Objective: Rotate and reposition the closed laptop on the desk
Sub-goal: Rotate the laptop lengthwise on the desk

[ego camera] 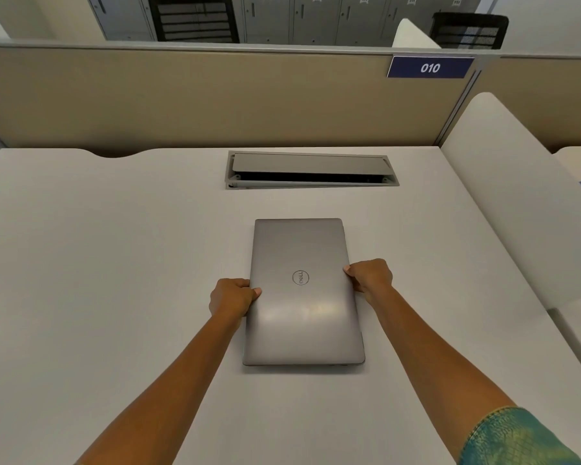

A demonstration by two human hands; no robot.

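A closed grey laptop [302, 310] with a round logo lies flat on the white desk [114, 263], its long sides running away from me. My left hand [232, 295] grips its left long edge, thumb on the lid. On the right long edge my right hand [371, 276] holds the laptop the same way, a little farther from me. Both hands sit near the middle of the lid's length.
A grey cable hatch [311, 169] with its flap partly raised is set into the desk just beyond the laptop. A beige partition [215, 99] bearing a blue "010" sign [430, 67] closes the far edge. A white side panel [517, 203] bounds the desk on the right.
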